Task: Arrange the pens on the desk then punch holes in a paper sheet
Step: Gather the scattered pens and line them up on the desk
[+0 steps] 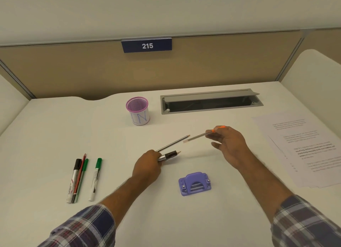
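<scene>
My left hand grips a dark pencil and a black-and-silver pen, both pointing up and to the right. Held just above the desk, my right hand pinches a clear pen with an orange cap; its tip nearly meets the pencil's tip. A pink mesh pen cup with a white paper label stands behind them, with nothing showing inside. A purple hole punch sits near the front. Printed paper sheets lie at the right.
At the left lie a black-capped marker, a red pencil, a green pen and a green-capped marker. An open grey cable tray is set into the desk at the back. Beige partition panels enclose the desk.
</scene>
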The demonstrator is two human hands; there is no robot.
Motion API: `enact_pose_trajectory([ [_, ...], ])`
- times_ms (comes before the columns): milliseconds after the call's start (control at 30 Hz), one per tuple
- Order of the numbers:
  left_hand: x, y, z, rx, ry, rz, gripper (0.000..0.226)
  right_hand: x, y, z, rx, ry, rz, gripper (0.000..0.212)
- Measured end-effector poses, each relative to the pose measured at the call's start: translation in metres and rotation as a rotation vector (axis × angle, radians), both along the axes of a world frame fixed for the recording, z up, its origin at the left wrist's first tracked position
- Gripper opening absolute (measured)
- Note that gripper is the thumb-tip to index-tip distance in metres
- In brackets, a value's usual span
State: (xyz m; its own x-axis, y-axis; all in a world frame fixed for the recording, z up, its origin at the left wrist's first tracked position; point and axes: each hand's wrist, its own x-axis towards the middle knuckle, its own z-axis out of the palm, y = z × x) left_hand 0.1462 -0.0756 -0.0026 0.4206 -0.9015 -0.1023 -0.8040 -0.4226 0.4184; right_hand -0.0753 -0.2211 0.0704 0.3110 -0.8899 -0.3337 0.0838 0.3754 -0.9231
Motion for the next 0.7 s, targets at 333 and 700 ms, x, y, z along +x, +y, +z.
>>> enact_pose_trajectory([
  [333,0.030,0.039,0.014,-0.111,0.195,0.218,0.018,0.082,0.020,-0.009,0.259,0.248,-0.078,0.007],
  [700,0.056,0.078,0.013,-0.165,0.317,0.401,0.019,0.142,0.029,-0.048,-0.070,0.838,-0.034,0.041],
])
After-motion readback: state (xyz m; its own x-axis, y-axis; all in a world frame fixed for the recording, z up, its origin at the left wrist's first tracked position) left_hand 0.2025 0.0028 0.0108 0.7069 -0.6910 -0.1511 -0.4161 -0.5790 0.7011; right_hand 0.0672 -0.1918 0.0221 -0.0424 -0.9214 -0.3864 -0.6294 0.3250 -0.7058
